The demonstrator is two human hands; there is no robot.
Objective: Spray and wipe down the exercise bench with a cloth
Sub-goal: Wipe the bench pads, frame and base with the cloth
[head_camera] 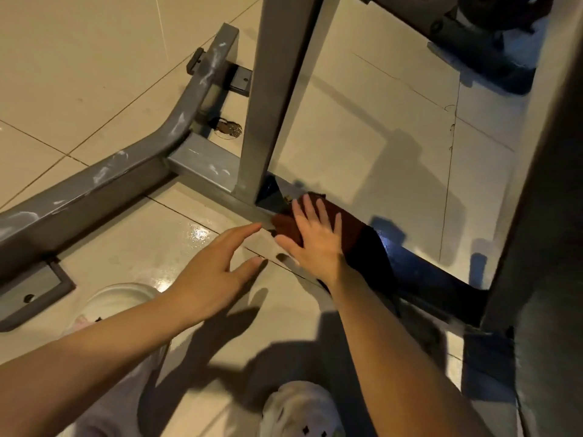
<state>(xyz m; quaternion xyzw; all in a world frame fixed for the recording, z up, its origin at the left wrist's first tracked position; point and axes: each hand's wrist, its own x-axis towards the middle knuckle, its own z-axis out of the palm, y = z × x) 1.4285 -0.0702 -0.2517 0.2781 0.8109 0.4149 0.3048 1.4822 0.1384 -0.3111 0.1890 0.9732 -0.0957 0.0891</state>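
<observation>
down on the tiled floor [94, 58], one grey bench frame [94, 181] is lying low, its upright post [268, 89] standing just beyond the hands and a second dark post [536, 216] crowding the right side. one dark red cloth [340, 225] is draping over the low bar beside the upright's foot. right hand [315, 241] is pressing flat on the cloth, fingers straight. left hand [214, 272] is hovering just beside it, fingers spread and holding nothing. two pale shoes [299, 408] are showing below.
</observation>
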